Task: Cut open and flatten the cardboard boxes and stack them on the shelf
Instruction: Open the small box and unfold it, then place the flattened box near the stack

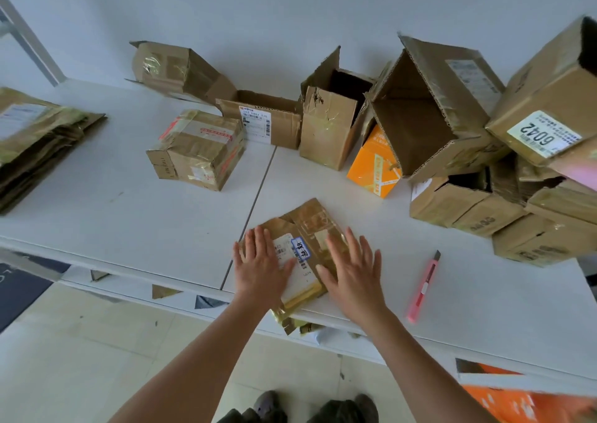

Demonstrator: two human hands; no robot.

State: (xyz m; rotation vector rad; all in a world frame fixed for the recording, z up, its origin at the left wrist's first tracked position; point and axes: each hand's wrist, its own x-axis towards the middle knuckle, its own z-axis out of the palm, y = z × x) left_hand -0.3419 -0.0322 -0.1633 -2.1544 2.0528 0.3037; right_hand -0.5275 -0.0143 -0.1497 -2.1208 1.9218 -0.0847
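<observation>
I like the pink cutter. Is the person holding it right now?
No, the pink cutter lies on the table while the left hand and right hand press the flattened box.

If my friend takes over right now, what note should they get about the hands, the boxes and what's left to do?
Left hand and right hand: both open, pressing the flattened box at the table's near edge.
Knife: on the table, right of the right hand.
Done: a flat stack lies at far left.
Left: move this flattened box to the stack. Then cut and flatten the taped box, the open boxes behind it, the orange box and the pile at right.
</observation>
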